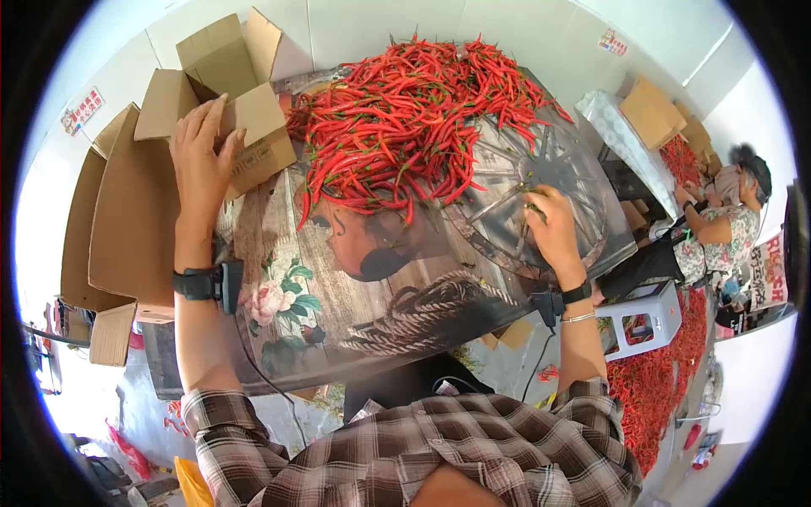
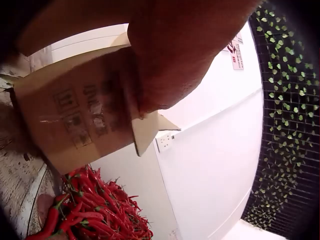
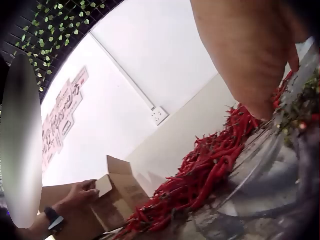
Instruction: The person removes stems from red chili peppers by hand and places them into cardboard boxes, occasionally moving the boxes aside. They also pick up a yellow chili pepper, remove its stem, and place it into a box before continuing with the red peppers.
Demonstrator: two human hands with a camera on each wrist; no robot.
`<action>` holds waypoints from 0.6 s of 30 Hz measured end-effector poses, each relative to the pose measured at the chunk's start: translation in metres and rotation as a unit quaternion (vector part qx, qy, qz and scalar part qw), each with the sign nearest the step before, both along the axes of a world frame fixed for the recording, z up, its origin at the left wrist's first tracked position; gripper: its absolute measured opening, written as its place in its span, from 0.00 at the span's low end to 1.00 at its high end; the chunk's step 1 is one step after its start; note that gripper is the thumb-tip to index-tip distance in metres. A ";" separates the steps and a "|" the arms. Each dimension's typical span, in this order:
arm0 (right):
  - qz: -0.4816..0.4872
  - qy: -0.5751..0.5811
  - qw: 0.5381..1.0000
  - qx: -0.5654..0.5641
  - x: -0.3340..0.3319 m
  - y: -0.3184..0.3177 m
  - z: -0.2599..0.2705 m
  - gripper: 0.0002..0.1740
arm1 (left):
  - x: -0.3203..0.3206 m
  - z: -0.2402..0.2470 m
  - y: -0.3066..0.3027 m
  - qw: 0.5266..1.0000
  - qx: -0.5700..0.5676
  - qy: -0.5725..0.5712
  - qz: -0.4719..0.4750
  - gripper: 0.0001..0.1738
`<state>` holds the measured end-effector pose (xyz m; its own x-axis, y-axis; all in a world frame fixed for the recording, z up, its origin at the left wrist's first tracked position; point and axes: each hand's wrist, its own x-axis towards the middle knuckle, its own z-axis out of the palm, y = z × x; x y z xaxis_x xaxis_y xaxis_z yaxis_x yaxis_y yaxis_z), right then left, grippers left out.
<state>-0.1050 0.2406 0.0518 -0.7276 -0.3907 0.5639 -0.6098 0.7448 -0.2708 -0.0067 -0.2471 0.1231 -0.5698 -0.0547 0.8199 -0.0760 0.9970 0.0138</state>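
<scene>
My left hand [image 1: 201,156] lies against the upper flaps of a small open cardboard box [image 1: 262,156], its fingers long and the thumb spread apart. The right wrist view also shows that hand [image 3: 80,194] at the flap's edge. Over a wheel print on the table, my right hand [image 1: 553,228] has bent fingers pinched around small green bits; the fingertips are partly hidden. A heap of red chilies [image 1: 397,127] with green stems spreads between the hands and behind them. Green scraps [image 3: 299,107] lie near the right hand.
A larger open carton [image 1: 135,220] stands left of the small box. The table [image 1: 338,253] has a printed covering. At the right, another person [image 1: 731,228] sits among chilies, near a grey-white plastic stool [image 1: 650,321]. A white wall [image 1: 363,25] stands behind the table.
</scene>
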 end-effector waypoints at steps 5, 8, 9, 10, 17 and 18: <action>0.150 -0.153 0.976 -0.041 -0.009 -0.068 0.003 0.12 | 0.012 -0.008 0.053 0.987 0.116 0.009 -0.109 0.23; 0.182 -0.113 0.977 0.014 -0.014 -0.103 -0.008 0.12 | 0.014 -0.011 0.072 0.997 0.038 -0.011 -0.067 0.30; 0.171 -0.094 0.980 0.041 -0.015 -0.111 -0.014 0.12 | 0.014 -0.009 0.074 0.999 0.015 -0.028 -0.034 0.33; 0.167 -0.086 0.979 0.075 -0.018 -0.116 -0.018 0.15 | 0.012 -0.006 0.070 0.999 0.030 -0.032 -0.005 0.39; 0.139 -0.090 0.982 0.086 -0.017 -0.117 -0.024 0.17 | -0.010 0.016 0.019 0.985 -0.034 -0.138 0.100 0.37; 0.140 -0.093 0.982 0.085 -0.016 -0.116 -0.024 0.17 | -0.015 0.016 0.013 0.984 -0.035 -0.141 0.100 0.37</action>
